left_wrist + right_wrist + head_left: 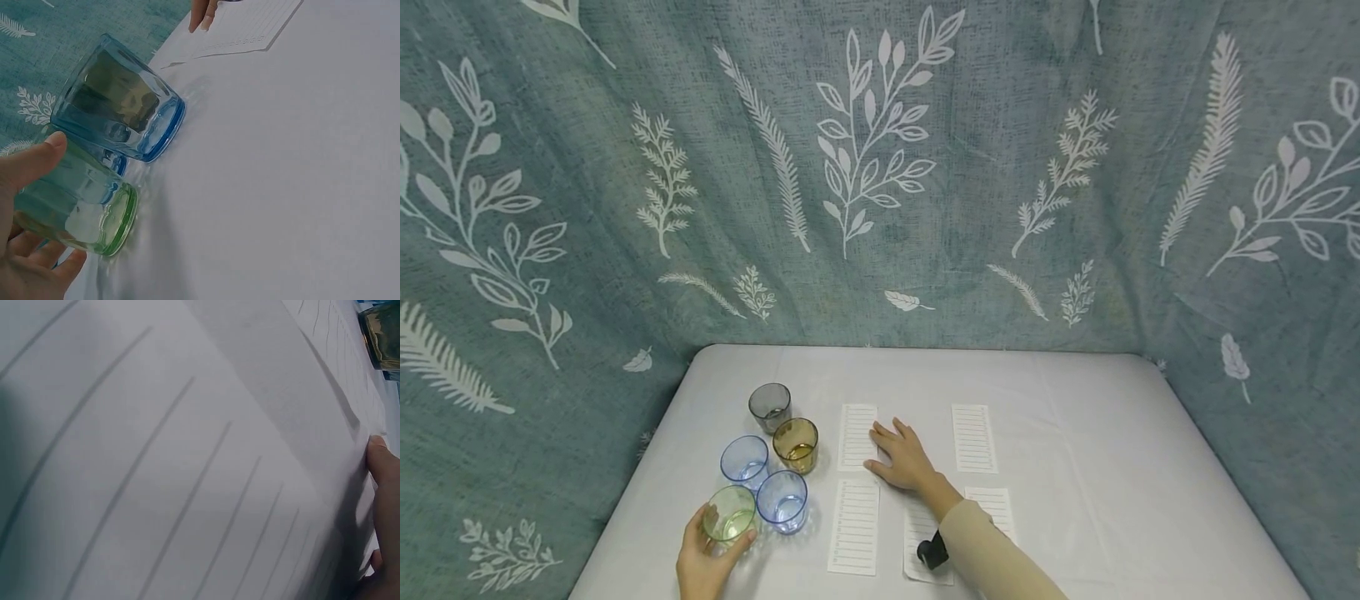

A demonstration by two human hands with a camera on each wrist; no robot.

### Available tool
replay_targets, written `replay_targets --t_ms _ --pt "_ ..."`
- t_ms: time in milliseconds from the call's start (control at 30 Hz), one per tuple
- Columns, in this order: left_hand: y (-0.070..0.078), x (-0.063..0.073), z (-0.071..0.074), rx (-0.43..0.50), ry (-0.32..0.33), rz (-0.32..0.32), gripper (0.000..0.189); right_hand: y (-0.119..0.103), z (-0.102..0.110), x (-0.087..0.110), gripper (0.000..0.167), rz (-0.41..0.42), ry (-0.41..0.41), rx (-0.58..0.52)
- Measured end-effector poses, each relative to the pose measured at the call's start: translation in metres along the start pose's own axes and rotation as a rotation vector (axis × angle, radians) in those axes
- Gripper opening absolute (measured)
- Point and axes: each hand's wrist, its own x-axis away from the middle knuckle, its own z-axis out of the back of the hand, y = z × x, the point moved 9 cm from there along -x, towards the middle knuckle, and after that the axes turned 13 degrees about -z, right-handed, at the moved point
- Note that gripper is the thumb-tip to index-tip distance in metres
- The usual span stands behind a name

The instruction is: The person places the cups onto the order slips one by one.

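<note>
A clear green glass stands upright at the near left, and my left hand grips it, thumb on one side and fingers round the other. In the left wrist view the thumb lies across the wall of the green glass. Close beside it are two blue glasses, with an amber glass and a grey glass behind. My right hand lies with spread fingers, fingertips at the right edge of a lined paper sheet.
Another lined sheet lies nearer me, and one is at the right. Under the right forearm, two more sheets are partly covered. A white cloth covers the table, with a patterned green curtain around it.
</note>
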Motion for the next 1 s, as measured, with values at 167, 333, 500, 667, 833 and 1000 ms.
replay_targets --t_ms 167,333,500,667,833,1000 --pt "-0.0009 0.0002 -0.0003 0.001 -0.002 0.006 0.080 0.0009 0.0012 0.0015 0.062 0.014 0.015 -0.007" --pt "-0.0011 0.0006 -0.0002 0.025 -0.004 0.012 0.080 0.0007 0.0006 0.0018 0.063 0.027 0.004 0.017" --pt "-0.0015 0.0004 -0.0007 0.028 -0.011 0.026 0.081 0.0012 0.0018 0.0008 0.059 0.025 -0.003 0.006" --pt "-0.0017 -0.0015 -0.0006 0.023 -0.018 0.019 0.082 0.0031 0.0022 -0.0012 0.052 0.005 -0.004 0.009" --pt "-0.0024 -0.0017 -0.0008 0.020 -0.006 -0.011 0.081 0.0046 0.0001 -0.0024 0.047 0.007 0.011 0.037" --pt "-0.0041 -0.0011 -0.0001 0.018 -0.002 -0.017 0.080 0.0045 0.0010 -0.0047 0.044 0.008 0.034 0.045"
